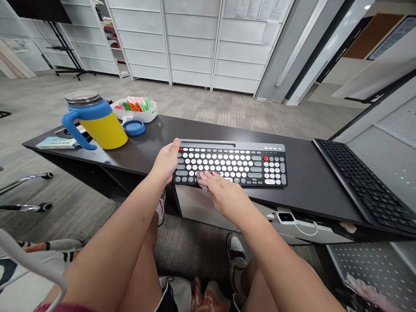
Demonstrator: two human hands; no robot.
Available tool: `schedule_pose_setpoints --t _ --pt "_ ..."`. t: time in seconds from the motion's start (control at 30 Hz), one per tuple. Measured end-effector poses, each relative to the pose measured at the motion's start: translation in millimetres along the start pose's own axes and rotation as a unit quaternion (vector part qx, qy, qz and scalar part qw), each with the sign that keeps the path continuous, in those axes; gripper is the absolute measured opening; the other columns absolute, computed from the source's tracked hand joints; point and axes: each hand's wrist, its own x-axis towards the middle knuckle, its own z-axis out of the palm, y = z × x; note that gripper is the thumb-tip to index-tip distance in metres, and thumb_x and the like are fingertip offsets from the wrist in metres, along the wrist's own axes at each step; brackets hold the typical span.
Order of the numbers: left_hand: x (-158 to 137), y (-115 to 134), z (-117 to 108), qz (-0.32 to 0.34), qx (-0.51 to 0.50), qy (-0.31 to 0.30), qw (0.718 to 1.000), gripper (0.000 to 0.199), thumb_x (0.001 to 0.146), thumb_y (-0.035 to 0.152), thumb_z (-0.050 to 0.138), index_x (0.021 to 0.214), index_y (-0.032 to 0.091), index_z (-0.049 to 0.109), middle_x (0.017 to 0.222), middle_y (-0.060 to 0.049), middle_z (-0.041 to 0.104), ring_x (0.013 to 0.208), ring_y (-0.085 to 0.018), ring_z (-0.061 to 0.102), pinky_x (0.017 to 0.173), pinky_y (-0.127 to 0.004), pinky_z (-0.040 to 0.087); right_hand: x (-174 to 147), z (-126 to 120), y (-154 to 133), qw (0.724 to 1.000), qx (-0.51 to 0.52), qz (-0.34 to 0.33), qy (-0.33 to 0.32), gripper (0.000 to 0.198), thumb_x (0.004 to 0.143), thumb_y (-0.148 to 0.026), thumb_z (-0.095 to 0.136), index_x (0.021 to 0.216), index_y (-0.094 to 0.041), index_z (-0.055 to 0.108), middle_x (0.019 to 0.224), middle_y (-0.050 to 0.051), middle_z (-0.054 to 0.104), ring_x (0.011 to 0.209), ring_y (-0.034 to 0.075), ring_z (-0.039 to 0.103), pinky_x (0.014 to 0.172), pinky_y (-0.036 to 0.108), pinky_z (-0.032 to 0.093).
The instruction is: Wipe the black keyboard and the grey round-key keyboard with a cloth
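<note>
The white-keyed keyboard (224, 163) lies along the near edge of the dark desk (302, 173), its long axis running left to right, number pad (274, 171) at the right end, keys facing up, far edge slotted. My left hand (165, 162) is clamped on its left end, thumb at the far corner, the other fingers hidden. My right fingers, close together, press a bunched cloth (203, 186) onto the near-left keys. Left stands a yellow-and-blue mug (107, 128); right, a black keyboard (367, 182). Beyond are grey carpet (208, 102) and white cabinets (191, 43).
</note>
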Motion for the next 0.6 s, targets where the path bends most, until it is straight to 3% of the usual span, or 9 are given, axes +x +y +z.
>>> schedule_pose_setpoints --t 0.17,0.33,0.43,0.5,0.53,0.6 --pt "-0.4 2.2 1.6 -0.008 -0.008 0.004 1.000 0.051 0.092 0.069 0.067 0.103 0.019 0.073 0.099 -0.011 0.081 0.093 -0.027 0.077 0.086 -0.039 0.062 -11.9 -5.4 1.0 0.999 0.030 -0.006 -0.031 0.048 0.098 0.001 0.043 0.136 -0.015 0.068 0.149 0.009 0.066 0.141 0.020 0.060 0.125 0.043 0.046" --pt "-0.3 4.3 3.6 -0.013 -0.007 0.011 1.000 0.048 0.094 0.066 0.066 0.104 0.020 0.073 0.099 -0.011 0.081 0.090 -0.027 0.077 0.083 -0.040 0.063 -22.1 -15.8 -3.5 0.995 0.082 0.033 -0.048 0.045 0.101 -0.003 0.044 0.137 -0.016 0.067 0.150 0.010 0.066 0.141 0.022 0.061 0.123 0.047 0.048" --pt "-0.1 5.2 3.5 -0.019 -0.003 0.012 1.000 0.048 0.094 0.066 0.066 0.105 0.020 0.073 0.099 -0.011 0.081 0.091 -0.028 0.078 0.084 -0.041 0.064 -26.6 -40.9 -0.9 0.974 0.168 0.129 -0.076 0.041 0.105 -0.013 0.046 0.137 -0.025 0.068 0.138 0.006 0.074 0.122 0.022 0.073 0.106 0.045 0.061" --pt "0.1 5.2 3.1 -0.021 -0.002 0.012 1.000 0.048 0.094 0.066 0.066 0.106 0.020 0.072 0.100 -0.011 0.081 0.092 -0.028 0.078 0.085 -0.042 0.064 -31.4 -62.5 9.0 0.942 0.242 0.222 -0.068 0.033 0.109 -0.027 0.047 0.132 -0.030 0.071 0.118 0.003 0.081 0.099 0.020 0.078 0.088 0.038 0.064" --pt "0.2 5.2 3.1 -0.021 -0.002 0.012 1.000 0.047 0.094 0.066 0.066 0.106 0.021 0.072 0.100 -0.011 0.081 0.092 -0.028 0.078 0.085 -0.042 0.064 -35.0 -73.0 16.8 0.925 0.266 0.266 -0.047 0.032 0.110 -0.035 0.047 0.130 -0.028 0.072 0.111 0.003 0.081 0.093 0.020 0.078 0.084 0.037 0.063" --pt "0.2 5.3 3.4 -0.023 -0.004 0.016 1.000 0.047 0.094 0.065 0.065 0.106 0.021 0.072 0.100 -0.011 0.081 0.092 -0.028 0.078 0.084 -0.042 0.065 -44.6 -91.0 36.2 0.896 0.270 0.344 0.071 0.039 0.109 -0.045 0.046 0.129 -0.022 0.072 0.108 0.007 0.081 0.092 0.022 0.076 0.083 0.037 0.061"
